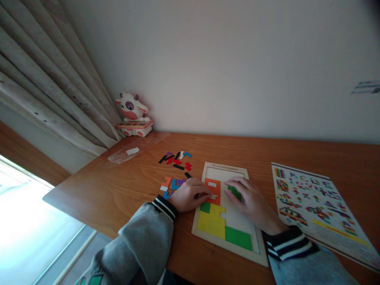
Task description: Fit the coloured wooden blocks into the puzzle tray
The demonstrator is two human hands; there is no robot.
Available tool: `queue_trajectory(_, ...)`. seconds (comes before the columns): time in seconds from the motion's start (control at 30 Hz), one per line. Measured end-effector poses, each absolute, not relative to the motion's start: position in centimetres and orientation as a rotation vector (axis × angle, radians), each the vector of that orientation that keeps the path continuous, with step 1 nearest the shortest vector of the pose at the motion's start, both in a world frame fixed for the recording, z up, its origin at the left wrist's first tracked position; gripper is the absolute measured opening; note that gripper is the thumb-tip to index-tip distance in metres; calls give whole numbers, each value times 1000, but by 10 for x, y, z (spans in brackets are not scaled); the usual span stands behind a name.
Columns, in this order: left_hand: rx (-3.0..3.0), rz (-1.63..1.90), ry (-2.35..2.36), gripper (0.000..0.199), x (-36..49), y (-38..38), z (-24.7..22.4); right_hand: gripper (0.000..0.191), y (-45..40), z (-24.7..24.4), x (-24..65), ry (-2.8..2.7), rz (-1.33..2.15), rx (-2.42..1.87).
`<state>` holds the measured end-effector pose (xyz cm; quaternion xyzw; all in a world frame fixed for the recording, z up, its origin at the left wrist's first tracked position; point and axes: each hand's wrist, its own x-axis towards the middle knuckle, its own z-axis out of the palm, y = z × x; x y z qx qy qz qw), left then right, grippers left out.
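Note:
A pale wooden puzzle board (198, 229) lies on the desk, partly filled with flat pieces. My left hand (190, 194) reaches over its left edge, thumb and forefinger pinched at the orange pieces (216, 187); what they hold, if anything, I cannot make out. Over the middle of the board is my right hand (251, 198), thumb and fingers apart around a green piece (234, 192). Whether they touch that piece is unclear. Yellow pieces (211, 223) and larger green pieces (238, 238) fill the near part of the board.
Left of the board lie loose red, black and purple pieces (177, 161) and blue ones (175, 185). A printed pattern sheet (314, 209) is at the right. Clear plastic wrap (120, 157) and a toy cow with a keyboard (133, 114) stand back left, near a curtain (56, 75).

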<state>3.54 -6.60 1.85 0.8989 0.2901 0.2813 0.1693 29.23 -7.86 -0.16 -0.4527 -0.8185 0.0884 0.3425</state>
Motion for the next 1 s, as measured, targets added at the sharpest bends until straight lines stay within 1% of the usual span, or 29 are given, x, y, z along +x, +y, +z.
queue_trajectory(0.2, 2656, 794, 729, 18, 34, -67, 19, 22, -79, 0, 292, -2126, 220, -1165)
queue_trajectory(0.4, 2696, 795, 572, 23, 35, -72, 22, 21, -79, -1, 292, -2155, 203, -1136)
queue_trajectory(0.63, 2767, 765, 651, 23, 33, -73, 23, 21, -78, -4, 292, -2180, 180, -1090)
queue_trajectory(1.0, 2761, 739, 641, 21, 32, -73, 23, 17, -81, -4, 292, -2303, 146, -1018)
